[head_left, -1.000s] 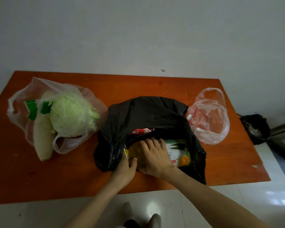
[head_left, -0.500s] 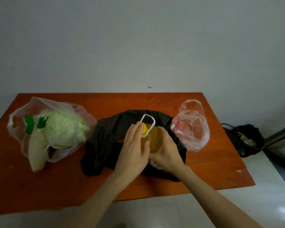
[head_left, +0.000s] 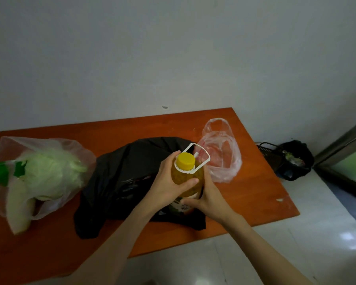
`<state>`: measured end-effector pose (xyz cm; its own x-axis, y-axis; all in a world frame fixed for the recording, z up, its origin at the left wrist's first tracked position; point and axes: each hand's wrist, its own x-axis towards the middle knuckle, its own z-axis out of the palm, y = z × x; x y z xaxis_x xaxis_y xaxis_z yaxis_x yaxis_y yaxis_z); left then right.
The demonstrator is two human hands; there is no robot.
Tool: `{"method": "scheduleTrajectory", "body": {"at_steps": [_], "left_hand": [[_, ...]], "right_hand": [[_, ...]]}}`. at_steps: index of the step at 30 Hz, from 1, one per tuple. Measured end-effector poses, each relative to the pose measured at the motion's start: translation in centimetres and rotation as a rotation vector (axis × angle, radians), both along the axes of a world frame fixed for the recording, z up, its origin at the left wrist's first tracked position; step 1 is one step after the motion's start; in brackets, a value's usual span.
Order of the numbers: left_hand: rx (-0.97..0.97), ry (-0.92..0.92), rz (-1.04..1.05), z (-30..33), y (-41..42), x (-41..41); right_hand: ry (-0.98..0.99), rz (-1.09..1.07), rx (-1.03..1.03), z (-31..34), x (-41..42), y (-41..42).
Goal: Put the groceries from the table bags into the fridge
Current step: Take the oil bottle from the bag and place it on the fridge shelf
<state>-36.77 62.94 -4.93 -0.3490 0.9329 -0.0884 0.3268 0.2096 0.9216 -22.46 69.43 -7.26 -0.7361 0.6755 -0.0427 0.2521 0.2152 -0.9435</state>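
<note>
Since the earlier frame the oil bottle (head_left: pixel 187 179) had risen further out of the black bag (head_left: pixel 119 182), its yellow cap (head_left: pixel 185 160) and white carry handle (head_left: pixel 201 159) now clear above the tabletop (head_left: pixel 255 194). In the head view the left hand (head_left: pixel 169 186) wrapped the bottle's shoulder and the right hand (head_left: pixel 208 199) gripped its labelled lower body. Full of liquid, it looked heavy, with smooth, possibly slippery plastic; the rigid handle or a hand under the base seemed the surest hold. A cabbage bag (head_left: pixel 37 173) lay far left, a thin clear bag (head_left: pixel 222 155) right.
</note>
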Motion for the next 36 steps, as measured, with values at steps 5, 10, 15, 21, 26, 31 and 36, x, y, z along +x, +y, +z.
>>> {"method": "scheduleTrajectory", "body": {"at_steps": [5,10,15,21,26,31,36], "left_hand": [[0.023,-0.05,-0.05,-0.4,0.5,-1.4],[-0.002,-0.25,-0.001,-1.7,0.5,-4.6],[-0.02,-0.402,-0.011,-3.4,0.3,-7.3],[-0.099,-0.36,-0.187,-5.2,-0.5,-10.3],[-0.022,-0.349,-0.119,-4.6,0.1,-10.9],[-0.061,-0.195,-0.125,-0.3,1.0,-11.4],[0.111,-0.092,-0.242,6.3,2.6,-10.5]], "right_hand": [[-0.113,-0.011,-0.025,-1.6,0.7,0.0],[-0.158,-0.081,-0.017,-3.0,-2.3,-0.5],[-0.215,-0.124,-0.048,-4.1,-4.6,-0.3],[-0.252,-0.205,-0.074,-3.2,-7.0,-0.9],[-0.245,-0.261,-0.163,-2.4,-8.1,-1.2],[-0.078,-0.435,-0.269,-0.5,-8.5,-3.2],[0.177,-0.478,-0.31,5.4,-7.2,-2.8]]}}
